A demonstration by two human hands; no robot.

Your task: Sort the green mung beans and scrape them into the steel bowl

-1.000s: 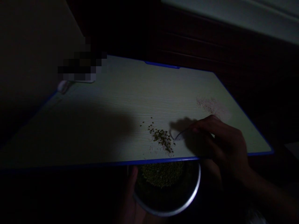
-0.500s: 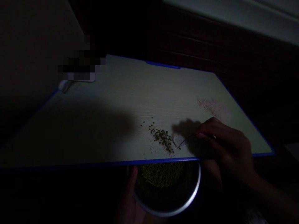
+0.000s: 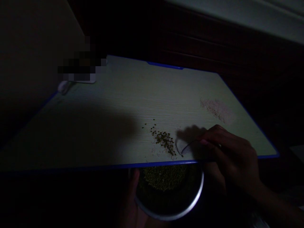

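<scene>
The right hand (image 3: 232,155) pinches a thin curved pick (image 3: 187,147) between its fingertips, the tip resting just beside a small heap of green-brown seeds (image 3: 164,141) on the blue-edged tabletop (image 3: 95,133). Stray seeds lie scattered around the heap. Below the tabletop's near edge, the left hand (image 3: 130,199), dim in shadow, appears to grip a steel bowl (image 3: 199,196) holding more seeds (image 3: 165,177).

Seemingly a dim home room: blue-edged tabletop (image 3: 166,91), dark wooden cabinet (image 3: 225,41), plain wall (image 3: 30,63).
</scene>
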